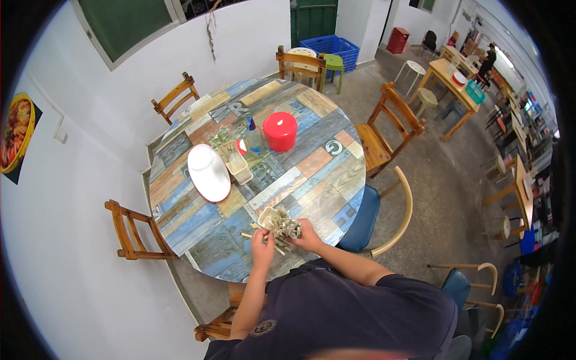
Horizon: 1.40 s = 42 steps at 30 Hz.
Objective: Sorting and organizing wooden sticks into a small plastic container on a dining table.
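Near the front edge of the round table (279,182), a bunch of small greyish-green plant-like pieces (283,224) rests against a small cream basket (266,215). My right hand (308,236) is closed at the right side of this bunch, gripping it. Just left of it, my left hand (262,246) is closed with fingertips pinched together; what they hold is too small to make out. Several thin pale sticks (279,248) lie on the tabletop around and between both hands.
Farther back on the table are a white oval dish (208,173), a cream holder (240,169), a clear bottle (254,137) and a red lidded container (280,131). Wooden chairs (134,231) ring the table. A blue-seated chair (361,221) stands close on my right.
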Each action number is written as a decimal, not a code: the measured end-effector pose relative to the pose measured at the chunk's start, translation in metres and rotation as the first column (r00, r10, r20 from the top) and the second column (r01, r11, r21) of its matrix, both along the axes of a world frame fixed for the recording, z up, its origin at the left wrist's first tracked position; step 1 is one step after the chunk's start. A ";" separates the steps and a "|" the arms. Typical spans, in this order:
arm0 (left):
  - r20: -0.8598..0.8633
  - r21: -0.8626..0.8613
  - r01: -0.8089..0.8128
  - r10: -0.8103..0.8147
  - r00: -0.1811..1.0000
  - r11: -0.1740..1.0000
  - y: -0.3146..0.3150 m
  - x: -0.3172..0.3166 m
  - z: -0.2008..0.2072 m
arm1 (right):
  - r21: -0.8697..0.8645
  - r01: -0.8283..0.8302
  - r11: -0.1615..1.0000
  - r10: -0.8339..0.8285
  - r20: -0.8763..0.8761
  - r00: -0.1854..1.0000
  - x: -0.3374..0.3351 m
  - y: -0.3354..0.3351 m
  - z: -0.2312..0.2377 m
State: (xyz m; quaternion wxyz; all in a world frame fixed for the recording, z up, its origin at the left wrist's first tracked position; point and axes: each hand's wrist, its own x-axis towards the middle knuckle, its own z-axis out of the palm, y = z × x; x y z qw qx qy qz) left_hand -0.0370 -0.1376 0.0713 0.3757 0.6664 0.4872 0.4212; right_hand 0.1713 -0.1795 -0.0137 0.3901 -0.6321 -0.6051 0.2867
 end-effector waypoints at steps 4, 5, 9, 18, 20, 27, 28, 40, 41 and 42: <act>-0.043 0.128 -0.097 0.103 0.994 0.987 -0.003 0.004 -0.007 | 0.002 -0.022 1.000 0.022 0.039 0.999 -0.002 -0.002 0.009; -0.047 0.136 -0.108 0.116 0.992 0.985 -0.004 0.004 -0.012 | -0.027 -0.017 0.999 0.018 0.050 0.999 -0.002 -0.002 0.014; -0.003 -0.006 -0.158 0.158 0.987 0.987 -0.008 0.013 -0.012 | 0.019 -0.042 0.999 0.040 0.062 0.997 0.011 -0.002 0.020; 0.421 -0.046 -0.487 0.459 0.782 0.872 -0.013 0.013 0.043 | -0.020 0.073 0.997 -0.072 0.039 0.997 0.071 -0.006 0.028; 0.423 -0.150 -0.531 0.539 0.728 0.834 -0.013 0.005 0.044 | 0.007 0.061 0.998 -0.061 0.037 0.997 0.078 -0.004 0.024; 0.150 -0.590 -0.426 0.611 0.777 0.686 0.003 0.001 -0.080 | 0.063 -0.106 0.992 0.107 -0.012 0.994 0.105 -0.005 0.016; 0.139 -0.605 -0.454 0.648 0.749 0.654 0.008 -0.002 -0.106 | 0.012 -0.145 0.989 0.145 -0.035 0.989 0.110 -0.010 0.019; -0.131 -0.482 -0.649 0.684 0.717 0.588 0.042 0.043 -0.131 | -0.333 -0.008 0.943 -0.122 -0.367 0.922 0.199 -0.064 0.034; -0.121 -0.486 -0.669 0.715 0.689 0.562 0.033 0.042 -0.135 | -0.329 -0.044 0.943 -0.081 -0.358 0.930 0.198 -0.067 0.035; -0.178 -0.152 -0.638 0.614 0.769 0.755 0.027 0.030 -0.153 | -0.297 -0.037 0.954 -0.080 -0.370 0.925 0.192 -0.064 0.039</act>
